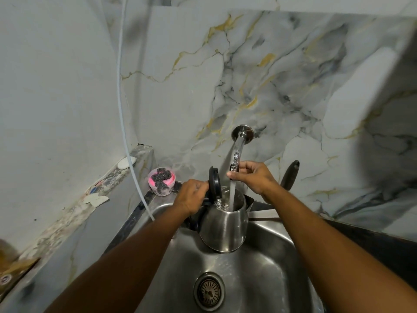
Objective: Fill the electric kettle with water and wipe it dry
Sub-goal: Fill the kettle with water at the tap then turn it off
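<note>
A stainless steel electric kettle (pixel 225 229) hangs over the steel sink (pixel 266 274), its black lid (pixel 214 182) flipped up. My left hand (pixel 191 196) grips the kettle's black handle. A chrome wall tap (pixel 238 146) pours a stream of water (pixel 232 193) straight into the kettle's open mouth. My right hand (pixel 252 177) is closed around the tap's end, thumb and fingers pinching the nozzle.
A pink tub holding a dark scrubber (pixel 161 180) sits on the sink's back left corner. A white hose (pixel 126 136) runs down the left wall. A dark knife handle (pixel 291 175) leans at the back right. The drain (pixel 209 291) lies below.
</note>
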